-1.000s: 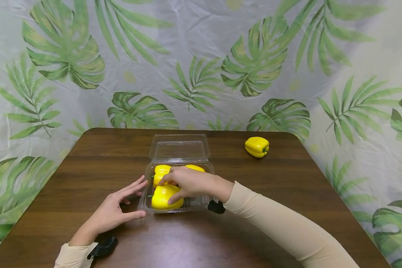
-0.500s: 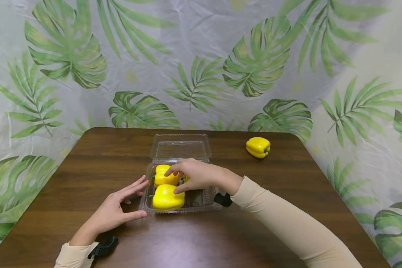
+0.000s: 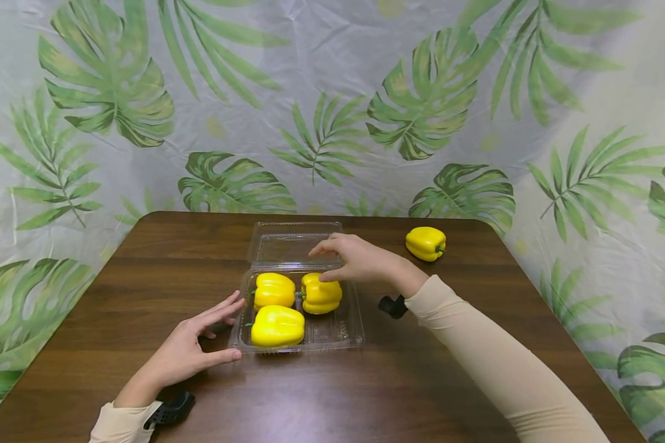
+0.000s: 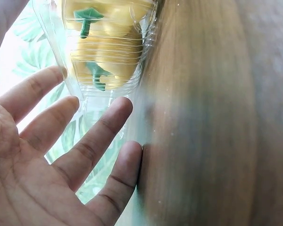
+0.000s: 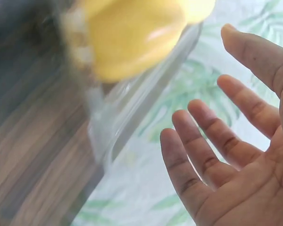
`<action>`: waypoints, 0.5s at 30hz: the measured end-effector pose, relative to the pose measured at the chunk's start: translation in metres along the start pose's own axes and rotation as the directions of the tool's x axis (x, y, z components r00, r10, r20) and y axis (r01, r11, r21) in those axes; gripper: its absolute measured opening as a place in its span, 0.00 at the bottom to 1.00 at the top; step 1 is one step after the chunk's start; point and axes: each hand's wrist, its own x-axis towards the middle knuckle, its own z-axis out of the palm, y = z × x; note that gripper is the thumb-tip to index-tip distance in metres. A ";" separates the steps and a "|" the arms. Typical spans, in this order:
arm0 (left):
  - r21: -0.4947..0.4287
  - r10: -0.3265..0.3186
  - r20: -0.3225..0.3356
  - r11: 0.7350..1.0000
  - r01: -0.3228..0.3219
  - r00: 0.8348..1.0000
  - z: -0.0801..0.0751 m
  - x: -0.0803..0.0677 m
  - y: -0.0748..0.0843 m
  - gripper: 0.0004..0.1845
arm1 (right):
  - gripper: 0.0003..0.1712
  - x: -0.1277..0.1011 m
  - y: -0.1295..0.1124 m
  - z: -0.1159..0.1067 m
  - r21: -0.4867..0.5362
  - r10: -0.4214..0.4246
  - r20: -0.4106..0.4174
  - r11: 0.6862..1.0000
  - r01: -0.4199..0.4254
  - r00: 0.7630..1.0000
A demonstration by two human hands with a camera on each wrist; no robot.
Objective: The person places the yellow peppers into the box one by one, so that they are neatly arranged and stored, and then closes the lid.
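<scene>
A clear plastic clamshell container [image 3: 332, 332] stands on the table with its lid folded back. Inside lie three yellow bell peppers: one at the front left [image 3: 278, 327], one at the back left [image 3: 274, 290] and one at the back right [image 3: 322, 294]. My left hand [image 3: 185, 344] rests at the container's left side, its straight, spread fingers right at the wall. Above the back right pepper hovers my right hand [image 3: 366, 261], fingers relaxed and holding nothing. In the right wrist view, air shows between its fingers and the yellow pepper [image 5: 137, 42].
Another yellow bell pepper [image 3: 425, 243] lies at the table's back right. The transparent lid [image 3: 288, 243] lies open behind the container. A leaf-print cloth [image 3: 332, 111] hangs behind the brown wooden table [image 3: 454, 344].
My right hand has risen off the peppers and moved right and back, uncovering the back right pepper. The left hand stays in place, and the peppers in the container look unmoved.
</scene>
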 end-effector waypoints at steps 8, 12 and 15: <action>0.002 -0.005 0.005 1.000 0.005 1.000 0.000 0.000 0.001 0.45 | 0.32 -0.008 0.040 -0.016 -0.006 0.082 -0.089 0.997 -0.083 0.993; 0.004 -0.004 0.007 1.000 0.004 1.000 0.000 0.000 0.001 0.45 | 0.33 -0.014 0.061 -0.024 0.003 0.138 -0.115 0.990 -0.139 0.984; 0.004 0.001 0.007 1.000 -0.001 1.000 0.000 0.000 0.001 0.45 | 0.33 -0.018 0.080 -0.029 -0.002 0.181 -0.135 0.983 -0.183 0.974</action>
